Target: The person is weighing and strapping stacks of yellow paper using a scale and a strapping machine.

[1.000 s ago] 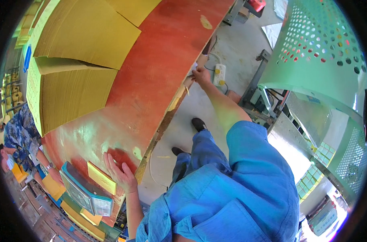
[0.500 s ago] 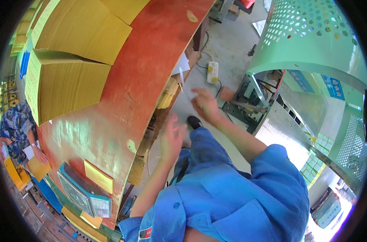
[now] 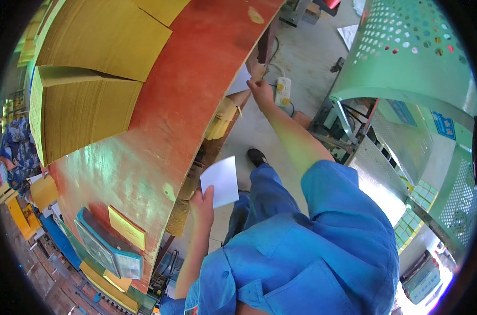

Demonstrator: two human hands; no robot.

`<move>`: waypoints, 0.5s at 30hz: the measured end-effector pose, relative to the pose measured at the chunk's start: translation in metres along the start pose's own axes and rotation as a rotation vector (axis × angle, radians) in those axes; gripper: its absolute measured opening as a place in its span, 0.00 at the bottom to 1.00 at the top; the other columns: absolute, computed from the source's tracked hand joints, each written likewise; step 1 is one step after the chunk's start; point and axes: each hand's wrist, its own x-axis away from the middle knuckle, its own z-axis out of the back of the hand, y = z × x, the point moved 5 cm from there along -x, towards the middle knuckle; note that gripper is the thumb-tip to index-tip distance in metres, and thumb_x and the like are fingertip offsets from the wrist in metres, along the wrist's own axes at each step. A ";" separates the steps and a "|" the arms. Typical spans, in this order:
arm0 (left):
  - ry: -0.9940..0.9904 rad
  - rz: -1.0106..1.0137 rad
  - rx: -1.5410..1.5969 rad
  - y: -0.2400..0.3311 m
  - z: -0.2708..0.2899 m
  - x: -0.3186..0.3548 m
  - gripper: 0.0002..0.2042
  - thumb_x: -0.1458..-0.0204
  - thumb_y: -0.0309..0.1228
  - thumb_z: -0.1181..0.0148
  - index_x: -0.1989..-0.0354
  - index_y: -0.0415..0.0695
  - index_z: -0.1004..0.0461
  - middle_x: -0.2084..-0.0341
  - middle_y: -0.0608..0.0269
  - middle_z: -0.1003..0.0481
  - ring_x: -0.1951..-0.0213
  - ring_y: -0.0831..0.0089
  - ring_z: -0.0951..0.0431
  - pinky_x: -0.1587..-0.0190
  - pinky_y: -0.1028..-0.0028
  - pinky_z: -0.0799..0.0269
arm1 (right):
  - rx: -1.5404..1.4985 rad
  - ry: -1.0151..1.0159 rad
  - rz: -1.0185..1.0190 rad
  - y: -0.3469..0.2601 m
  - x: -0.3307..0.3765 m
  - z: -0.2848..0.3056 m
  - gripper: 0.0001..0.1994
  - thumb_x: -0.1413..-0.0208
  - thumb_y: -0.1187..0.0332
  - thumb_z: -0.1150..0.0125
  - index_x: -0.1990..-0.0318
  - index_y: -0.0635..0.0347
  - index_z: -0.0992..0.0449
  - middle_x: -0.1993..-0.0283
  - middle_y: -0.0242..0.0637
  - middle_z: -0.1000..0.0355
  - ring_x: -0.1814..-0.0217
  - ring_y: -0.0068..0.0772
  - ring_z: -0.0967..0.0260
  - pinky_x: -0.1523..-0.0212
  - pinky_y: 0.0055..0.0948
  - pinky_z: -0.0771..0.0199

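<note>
- While the left hand (image 3: pixel 201 206) holds a white sheet (image 3: pixel 221 181) by its near side, thumb on top, the right hand (image 3: pixel 262 93) is away at the far end of the reach!
- So the hands are well apart: the left clamped on the sheet, the right with fingers curled at the edge of more white paper (image 3: pixel 240 80); whether it pinches that paper, I cannot tell.
- And where's the sheet? Out past the edge of the red surface (image 3: pixel 175 89), in front of the legs, nothing seen beneath it but the left hand's grip.
- Handling it well, I'd say, means a light pinch there: firm enough that it can't slip, soft enough that it won't crease.
- Up at the right hand, the paper shows partly tucked under the surface's edge; feeling for one layer with the fingertips looks wise, and a flat, level pull would spare the corner.
- Watch the elbow, too: a power strip (image 3: pixel 283 92) lies on the floor (image 3: pixel 309 58) near that hand, with a green guard (image 3: pixel 401 68) to the right.
- Across the surface, tall yellow stacks (image 3: pixel 89 113) stand well clear of both hands.
</note>
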 end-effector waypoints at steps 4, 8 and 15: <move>0.045 -0.075 0.330 -0.015 0.001 0.030 0.14 0.41 0.31 0.44 0.55 0.31 0.25 0.67 0.51 0.21 0.64 0.70 0.22 0.59 0.70 0.28 | 0.083 -0.030 -0.104 0.023 -0.022 -0.038 0.27 0.55 0.50 0.29 0.59 0.67 0.23 0.60 0.48 0.23 0.56 0.43 0.25 0.57 0.40 0.29; 0.088 0.003 0.473 -0.044 -0.006 0.043 0.13 0.41 0.30 0.44 0.54 0.31 0.25 0.66 0.55 0.21 0.63 0.74 0.23 0.59 0.72 0.27 | 0.093 -0.050 -0.098 0.036 -0.025 -0.043 0.18 0.51 0.55 0.34 0.67 0.65 0.21 0.69 0.44 0.22 0.65 0.39 0.23 0.61 0.37 0.27; 0.075 -0.023 0.360 -0.053 -0.003 0.045 0.14 0.40 0.32 0.45 0.56 0.32 0.24 0.67 0.55 0.21 0.64 0.74 0.23 0.61 0.72 0.28 | 0.154 -0.293 -0.010 0.020 -0.035 -0.038 0.12 0.44 0.62 0.42 0.65 0.62 0.22 0.71 0.40 0.21 0.74 0.34 0.22 0.69 0.32 0.23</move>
